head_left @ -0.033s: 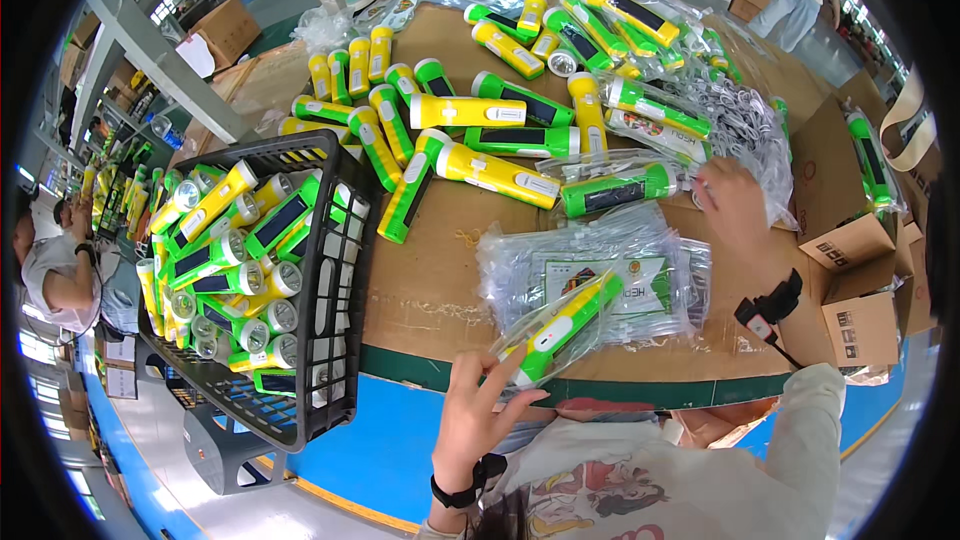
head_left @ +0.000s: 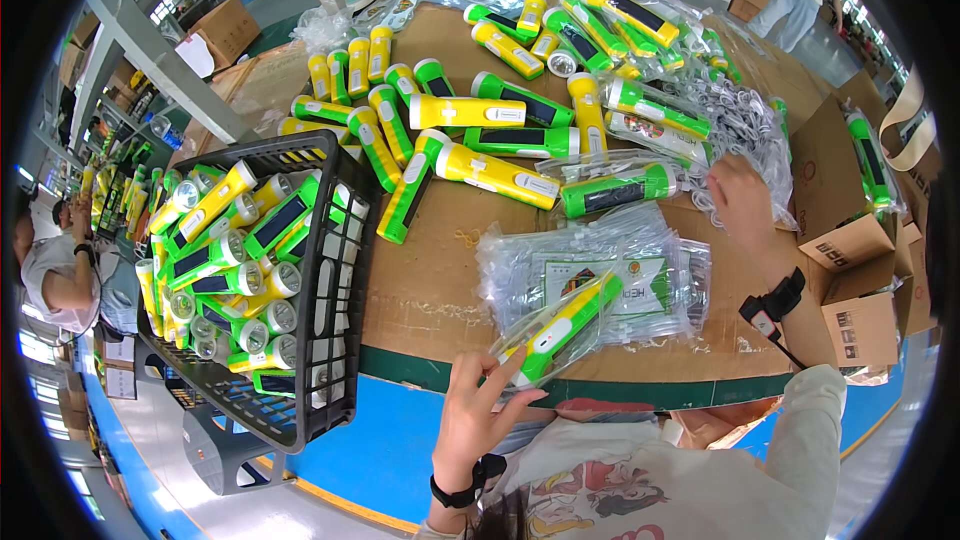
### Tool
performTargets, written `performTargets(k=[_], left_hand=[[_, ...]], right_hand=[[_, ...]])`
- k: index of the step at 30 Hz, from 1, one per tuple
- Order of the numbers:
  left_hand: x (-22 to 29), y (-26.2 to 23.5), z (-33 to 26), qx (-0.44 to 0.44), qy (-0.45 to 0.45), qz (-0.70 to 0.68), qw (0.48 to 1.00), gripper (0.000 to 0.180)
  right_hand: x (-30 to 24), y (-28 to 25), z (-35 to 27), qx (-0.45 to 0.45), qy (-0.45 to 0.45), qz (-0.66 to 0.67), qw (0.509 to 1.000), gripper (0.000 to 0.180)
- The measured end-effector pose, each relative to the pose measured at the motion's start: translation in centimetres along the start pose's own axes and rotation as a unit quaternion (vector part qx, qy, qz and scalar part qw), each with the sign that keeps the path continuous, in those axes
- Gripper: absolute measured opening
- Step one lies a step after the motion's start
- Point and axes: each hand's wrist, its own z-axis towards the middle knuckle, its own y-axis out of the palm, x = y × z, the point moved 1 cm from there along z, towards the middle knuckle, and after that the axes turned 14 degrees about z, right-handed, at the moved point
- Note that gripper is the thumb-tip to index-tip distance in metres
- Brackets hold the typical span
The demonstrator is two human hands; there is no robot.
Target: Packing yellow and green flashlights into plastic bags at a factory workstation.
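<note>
My left hand (head_left: 478, 420) grips the near end of a clear plastic bag with a green and yellow flashlight (head_left: 565, 332) inside. That flashlight lies tilted over a stack of flat clear bags (head_left: 640, 275) with printed cards. My right hand (head_left: 742, 202) is at the edge of a heap of white cables (head_left: 745, 130), its fingers curled; whatever they pinch is too small to make out. Just left of it lies another bagged green flashlight (head_left: 620, 190) with a dark panel. Loose yellow and green flashlights (head_left: 495, 178) are spread farther back.
A black plastic basket (head_left: 335, 270) full of flashlights stands at the left on a grey stool (head_left: 225, 455). More bagged flashlights (head_left: 630, 15) pile up at the far right. Open cardboard boxes (head_left: 860, 325) stand by the table's right edge. Another person (head_left: 65, 275) sits at far left.
My right hand has shifted slightly to the right, away from the end of the bagged green flashlight and against the cables. The left hand and its bagged flashlight are nearly unmoved.
</note>
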Motion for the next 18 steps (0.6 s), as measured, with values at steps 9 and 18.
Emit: performTargets(k=[9,18], left_hand=[[-1.7,1.7,-1.1,0.087,0.041,0.027,0.995,0.041],[-2.6,3.9,-5.0,0.036,-0.163,-0.200,0.966,0.051]], right_hand=[[4.5,0.3,1.3,-0.019,0.107,0.181,0.978,0.023],[8.1,3.4,0.5,-0.020,0.199,0.227,0.953,0.028]])
